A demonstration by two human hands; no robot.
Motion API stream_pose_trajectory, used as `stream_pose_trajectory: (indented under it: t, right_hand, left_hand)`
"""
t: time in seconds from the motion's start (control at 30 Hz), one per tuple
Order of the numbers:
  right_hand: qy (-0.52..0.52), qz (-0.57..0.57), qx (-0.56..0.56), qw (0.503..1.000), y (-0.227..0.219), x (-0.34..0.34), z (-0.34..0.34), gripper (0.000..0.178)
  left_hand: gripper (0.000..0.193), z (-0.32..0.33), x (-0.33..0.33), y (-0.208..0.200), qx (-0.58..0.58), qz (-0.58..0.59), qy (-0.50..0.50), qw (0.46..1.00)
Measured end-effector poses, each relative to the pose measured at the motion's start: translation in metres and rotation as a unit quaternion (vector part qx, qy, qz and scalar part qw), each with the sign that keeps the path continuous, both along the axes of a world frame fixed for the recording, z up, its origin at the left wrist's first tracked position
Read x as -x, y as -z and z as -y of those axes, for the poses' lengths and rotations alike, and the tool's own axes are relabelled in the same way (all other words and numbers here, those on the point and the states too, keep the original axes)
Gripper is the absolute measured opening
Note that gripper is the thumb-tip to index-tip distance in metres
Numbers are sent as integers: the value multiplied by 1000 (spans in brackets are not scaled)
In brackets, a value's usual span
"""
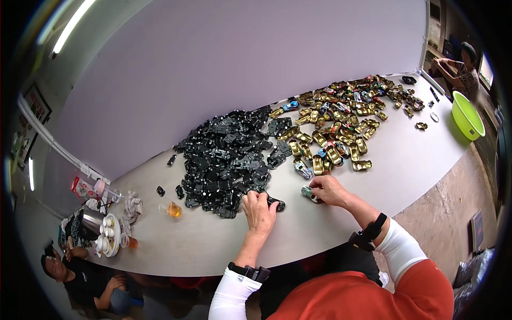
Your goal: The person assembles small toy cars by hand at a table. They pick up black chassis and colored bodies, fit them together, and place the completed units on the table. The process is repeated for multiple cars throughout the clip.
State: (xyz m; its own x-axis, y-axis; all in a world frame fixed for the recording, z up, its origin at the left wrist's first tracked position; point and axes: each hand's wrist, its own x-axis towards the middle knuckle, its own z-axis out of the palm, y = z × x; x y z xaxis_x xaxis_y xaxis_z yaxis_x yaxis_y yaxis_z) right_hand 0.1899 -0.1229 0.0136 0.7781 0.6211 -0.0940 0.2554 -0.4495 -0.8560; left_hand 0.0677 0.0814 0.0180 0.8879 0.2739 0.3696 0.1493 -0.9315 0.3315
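My right hand is closed around a small greenish toy car just above the table, its fingers over the car's right end. My left hand has its fingers bent down at the near edge of a big heap of black toy car bases. One black toy car base is at its fingertips, partly covered by them. Beyond my right hand lie many loose toy car bodies, mostly gold, some blue, red or patterned.
A green basin stands at the table's right edge. At the left are a cup of amber drink, a round white tray with small cups, and a crumpled cloth. One person sits lower left, another far right.
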Motion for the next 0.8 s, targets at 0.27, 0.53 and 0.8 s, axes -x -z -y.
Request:
stream_pose_trajectory:
  t: [0.27,0.53,0.8]
  right_hand:
    - [57,241,80,966,-19,21,8,30]
    - [-59,254,139,955,-13,70,-58,38]
    - [-117,130,-94,980,-8,89,-39,29]
  left_hand:
    - [23,1,25,14,142,151,-36,978]
    - [16,20,52,18,619,57,-59,781]
    - [20,25,61,24,834,71,77,541]
